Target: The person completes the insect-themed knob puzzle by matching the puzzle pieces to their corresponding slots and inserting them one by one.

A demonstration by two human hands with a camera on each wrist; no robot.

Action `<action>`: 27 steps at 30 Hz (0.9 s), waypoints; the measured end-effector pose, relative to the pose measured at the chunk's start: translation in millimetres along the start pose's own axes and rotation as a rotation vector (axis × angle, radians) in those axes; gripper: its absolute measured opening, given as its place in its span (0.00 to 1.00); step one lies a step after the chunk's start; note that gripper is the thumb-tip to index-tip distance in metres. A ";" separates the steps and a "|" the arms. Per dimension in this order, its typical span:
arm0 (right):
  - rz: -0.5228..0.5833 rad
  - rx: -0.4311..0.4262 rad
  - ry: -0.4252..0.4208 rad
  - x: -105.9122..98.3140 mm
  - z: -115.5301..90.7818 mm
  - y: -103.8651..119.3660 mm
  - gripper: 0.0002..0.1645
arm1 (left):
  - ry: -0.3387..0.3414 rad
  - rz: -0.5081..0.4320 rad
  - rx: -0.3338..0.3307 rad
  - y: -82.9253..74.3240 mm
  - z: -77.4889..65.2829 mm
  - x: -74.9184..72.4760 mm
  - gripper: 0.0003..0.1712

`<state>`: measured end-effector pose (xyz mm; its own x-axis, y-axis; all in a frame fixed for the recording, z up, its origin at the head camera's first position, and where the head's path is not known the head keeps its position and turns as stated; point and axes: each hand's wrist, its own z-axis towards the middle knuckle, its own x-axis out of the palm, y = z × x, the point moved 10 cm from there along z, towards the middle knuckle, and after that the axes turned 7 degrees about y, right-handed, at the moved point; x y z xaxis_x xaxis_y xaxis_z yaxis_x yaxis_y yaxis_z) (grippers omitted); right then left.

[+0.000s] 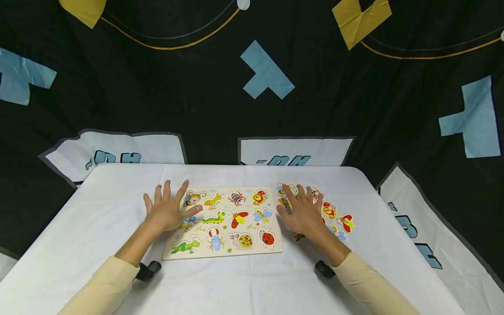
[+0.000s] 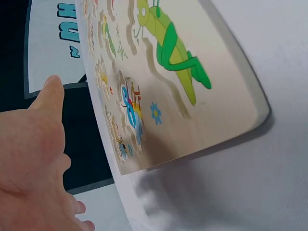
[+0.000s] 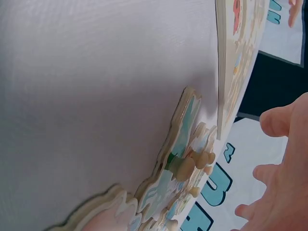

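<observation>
A wooden insect puzzle board [image 1: 246, 227] lies flat on the table, its shaped recesses printed with insect pictures. Over its left edge my left hand [image 1: 166, 213] is spread, fingers straight, holding nothing; in the left wrist view that hand [image 2: 31, 159] appears raised above the board [image 2: 216, 120]. To the board's right lie several insect-shaped puzzle pieces with round wooden knobs, among them a red-winged piece [image 1: 347, 223] and a green-topped piece [image 3: 183, 130]. My right hand [image 1: 303, 214] spreads above these pieces and hides some of them; the right wrist view shows this hand [image 3: 284, 163] gripping nothing.
A white cloth [image 1: 220, 288] covers the table. Behind it hangs a black backdrop [image 1: 177, 100] with blue and yellow shapes. Black bands with camera housings [image 1: 148, 271] sit at both wrists, next to beige sleeves [image 1: 103, 286].
</observation>
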<state>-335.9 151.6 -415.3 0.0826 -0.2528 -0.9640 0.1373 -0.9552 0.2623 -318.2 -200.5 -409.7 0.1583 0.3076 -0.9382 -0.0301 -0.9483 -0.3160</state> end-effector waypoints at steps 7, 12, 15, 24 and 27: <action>-0.006 0.006 0.009 0.3 1.5 -3.9 0.44 | 0.051 -0.023 -0.014 6.1 1.9 1.6 0.56; 0.031 -0.010 0.020 -1.2 4.1 -2.8 0.45 | 0.074 -0.069 0.010 7.8 2.4 -5.9 0.56; 0.071 -0.033 0.020 -1.9 6.5 -0.1 0.45 | 0.105 -0.131 0.026 10.6 1.3 -9.9 0.57; 0.229 -0.102 -0.016 -8.2 13.3 2.2 0.44 | 0.165 -0.354 -0.002 23.1 -4.8 -18.4 0.59; 0.277 -0.108 -0.023 -9.3 16.2 1.7 0.43 | 0.161 -0.425 -0.011 28.6 -6.3 -18.1 0.59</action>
<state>-352.5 149.8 -406.5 0.1092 -0.5067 -0.8552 0.2169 -0.8275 0.5179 -315.8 -233.7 -400.9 0.3063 0.6542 -0.6915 0.0808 -0.7416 -0.6659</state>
